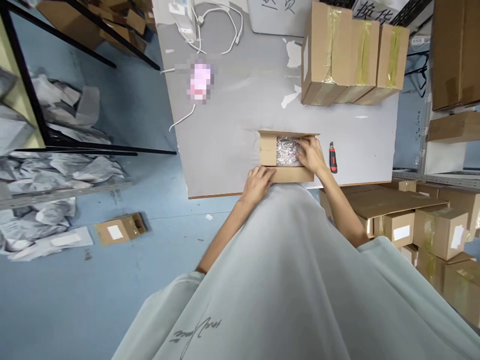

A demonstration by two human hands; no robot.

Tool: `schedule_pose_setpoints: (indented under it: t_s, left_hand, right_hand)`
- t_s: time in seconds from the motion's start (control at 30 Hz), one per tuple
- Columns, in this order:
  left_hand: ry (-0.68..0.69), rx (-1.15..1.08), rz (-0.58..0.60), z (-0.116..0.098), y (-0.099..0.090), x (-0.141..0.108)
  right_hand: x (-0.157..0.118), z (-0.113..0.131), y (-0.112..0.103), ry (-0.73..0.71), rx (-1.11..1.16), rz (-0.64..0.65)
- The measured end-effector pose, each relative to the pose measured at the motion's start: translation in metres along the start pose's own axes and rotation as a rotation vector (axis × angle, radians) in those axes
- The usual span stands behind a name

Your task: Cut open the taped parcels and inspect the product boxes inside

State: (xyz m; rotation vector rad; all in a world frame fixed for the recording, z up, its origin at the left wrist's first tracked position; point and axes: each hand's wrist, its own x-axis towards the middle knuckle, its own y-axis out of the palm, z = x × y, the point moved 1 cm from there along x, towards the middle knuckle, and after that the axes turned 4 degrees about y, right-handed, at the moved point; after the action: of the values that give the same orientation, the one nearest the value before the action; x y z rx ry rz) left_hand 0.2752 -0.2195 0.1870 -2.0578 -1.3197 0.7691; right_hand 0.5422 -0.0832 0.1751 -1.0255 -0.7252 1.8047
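Observation:
An opened cardboard box (268,150) lies at the table's near edge, its flaps folded outward. Clear, shiny bubble wrap (287,151) fills its middle. My left hand (258,184) rests on the near flap at the box's left corner, fingers bent over the cardboard; whether it pinches the flap is hard to tell. At the right end, my right hand (312,154) reaches in with its fingertips on the bubble wrap and inner edge. A red and black box cutter (333,158) lies just right of that hand.
Three taped boxes (354,57) stand at the back right of the grey table (225,120). White cables (238,30) and a blurred pink device (201,81) are at the back left. More boxes (401,227) are stacked at the right; a small box (119,229) is on the floor.

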Motion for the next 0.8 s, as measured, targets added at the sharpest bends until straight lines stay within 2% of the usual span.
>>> schedule_pose_setpoints:
  t_s: [0.1, 0.23, 0.33, 0.4, 0.53, 0.63, 0.73, 0.8]
  left_hand:
    - [0.088, 0.130, 0.063, -0.009, 0.004, 0.015]
    - [0.127, 0.214, 0.152, -0.020, 0.004, 0.038]
    - [0.133, 0.272, 0.167, -0.027, -0.005, 0.041]
    - [0.137, 0.292, 0.136, -0.028, -0.014, 0.033]
    - [0.020, 0.309, -0.020, -0.014, -0.031, 0.010]
    - [-0.124, 0.302, -0.104, 0.002, -0.033, 0.005]
    - [-0.236, 0.325, -0.025, 0.005, -0.027, 0.016]
    - [-0.244, 0.339, 0.059, -0.003, -0.020, 0.028]
  right_hand:
    - [-0.004, 0.009, 0.012, -0.013, -0.176, 0.034]
    - [-0.017, 0.021, 0.018, -0.051, -0.232, 0.006]
    - [-0.031, 0.021, 0.005, -0.094, -0.206, -0.022]
    - [-0.043, 0.011, -0.011, -0.124, -0.164, -0.070]
    - [-0.063, -0.032, -0.033, -0.072, -0.106, -0.213]
    - [-0.069, -0.058, -0.028, 0.038, -0.083, -0.272]
    - [-0.067, -0.061, -0.013, 0.100, -0.062, -0.247]
    - [-0.064, -0.052, -0.005, 0.061, -0.045, -0.168]
